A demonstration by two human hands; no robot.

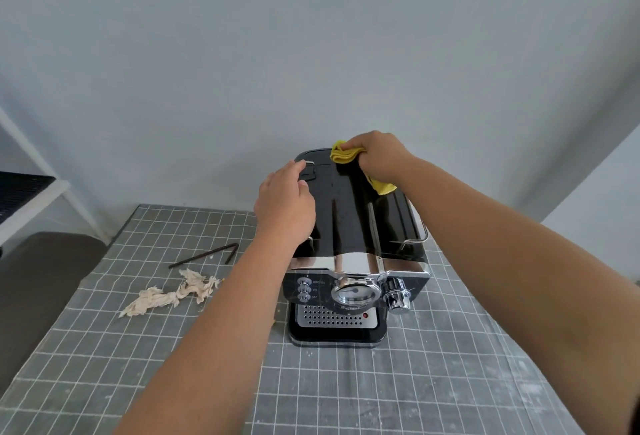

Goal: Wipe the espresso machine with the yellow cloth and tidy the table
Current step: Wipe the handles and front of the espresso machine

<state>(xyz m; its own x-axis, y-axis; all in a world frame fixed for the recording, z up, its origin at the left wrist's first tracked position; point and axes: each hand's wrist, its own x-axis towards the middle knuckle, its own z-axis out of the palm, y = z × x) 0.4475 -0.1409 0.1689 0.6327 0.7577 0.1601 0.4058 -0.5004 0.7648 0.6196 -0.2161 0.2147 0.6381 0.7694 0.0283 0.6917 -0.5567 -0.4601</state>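
Gleaming black espresso machine (pixel 360 223) under bunched yellow cloth (pixel 343 154).

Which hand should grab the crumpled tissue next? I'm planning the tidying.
Left. The left hand is empty and nearer the tissue; the right hand holds the cloth.

A plain home-like room: bare grey wall (pixel 311 53) behind a tabletop (pixel 346 382) under checked cloth, white shelving (pixel 31 192) to the tabletop's left.
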